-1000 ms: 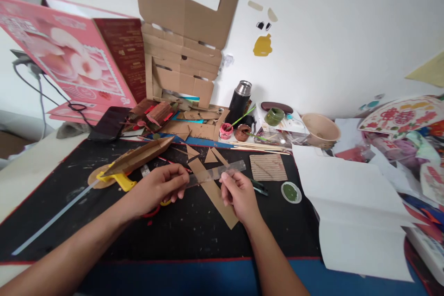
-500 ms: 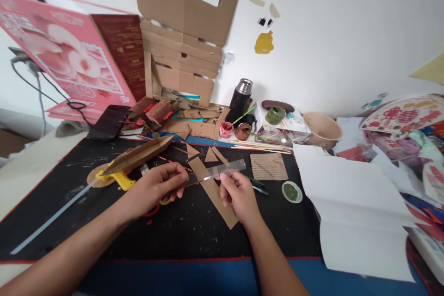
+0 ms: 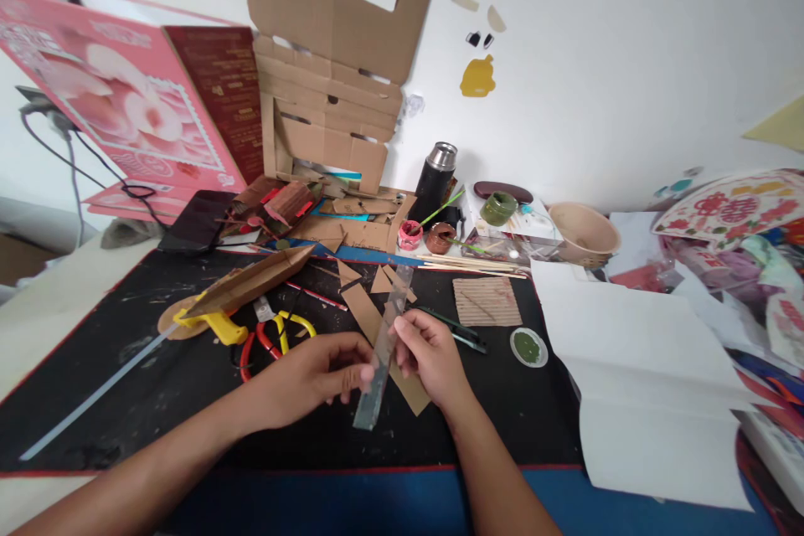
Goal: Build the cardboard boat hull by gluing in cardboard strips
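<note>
A clear plastic ruler (image 3: 381, 368) is held at a steep slant above a strip of brown cardboard (image 3: 363, 306). My right hand (image 3: 430, 352) pinches its right edge between thumb and fingers. Close against the ruler's left edge is my left hand (image 3: 323, 381), its thumb and half-bent fingers apart, not gripping. Whether the thumb tip touches the ruler is hard to tell. Left of the hands lie red-handled scissors (image 3: 246, 356) and a yellow-handled tool (image 3: 282, 335). Small cardboard triangles (image 3: 380, 280) rest just beyond the strip.
On the black mat (image 3: 502, 427) a yellow glue gun (image 3: 223, 327) sits beside a folded cardboard piece (image 3: 251, 280). Rightward are a dark green cutter (image 3: 468, 339), corrugated cardboard (image 3: 487, 302), a lid of green paint (image 3: 528, 347) and white paper (image 3: 653, 385). Paint jars (image 3: 441, 238) and a flask (image 3: 436, 176) stand behind.
The ruler has turned from nearly level to steeply slanted. My left hand has come off its left end and moved right and down, uncovering the scissors. My right hand keeps its pinch.
</note>
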`<state>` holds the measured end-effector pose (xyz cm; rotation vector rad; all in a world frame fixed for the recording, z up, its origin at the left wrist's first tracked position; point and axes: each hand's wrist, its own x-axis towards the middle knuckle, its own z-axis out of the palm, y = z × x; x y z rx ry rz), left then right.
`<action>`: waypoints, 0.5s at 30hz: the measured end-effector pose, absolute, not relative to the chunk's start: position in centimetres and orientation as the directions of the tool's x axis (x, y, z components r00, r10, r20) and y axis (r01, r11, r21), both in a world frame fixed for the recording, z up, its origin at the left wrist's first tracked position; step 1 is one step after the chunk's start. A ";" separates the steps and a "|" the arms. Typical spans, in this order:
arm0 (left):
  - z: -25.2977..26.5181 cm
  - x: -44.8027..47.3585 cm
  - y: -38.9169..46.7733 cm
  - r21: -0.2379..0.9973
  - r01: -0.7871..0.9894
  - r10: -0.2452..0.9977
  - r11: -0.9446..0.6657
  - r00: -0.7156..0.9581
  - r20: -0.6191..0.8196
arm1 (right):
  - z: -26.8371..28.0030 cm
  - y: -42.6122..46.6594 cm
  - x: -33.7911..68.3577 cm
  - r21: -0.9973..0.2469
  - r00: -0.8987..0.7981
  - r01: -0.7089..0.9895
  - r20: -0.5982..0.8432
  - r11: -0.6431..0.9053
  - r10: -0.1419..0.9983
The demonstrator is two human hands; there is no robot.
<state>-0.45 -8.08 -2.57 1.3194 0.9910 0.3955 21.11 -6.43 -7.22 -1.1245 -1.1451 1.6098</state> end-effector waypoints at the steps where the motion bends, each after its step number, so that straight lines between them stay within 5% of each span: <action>1: -2.5 -0.5 -7.8 0.931 0.262 0.767 0.253 0.532 -0.358 | -7.2 -6.5 21.1 -0.967 -0.261 -0.118 -0.188 -0.225 0.947; 6: -2.6 -0.7 -6.0 0.954 0.192 0.890 0.231 0.355 -0.287 | -7.0 -7.1 20.7 -0.983 -0.378 0.013 -0.177 -0.186 0.909; 15: -3.9 -0.1 -5.8 0.913 0.172 0.850 0.369 0.335 -0.407 | -7.5 -7.6 20.3 -0.985 -0.379 0.112 -0.164 -0.131 0.911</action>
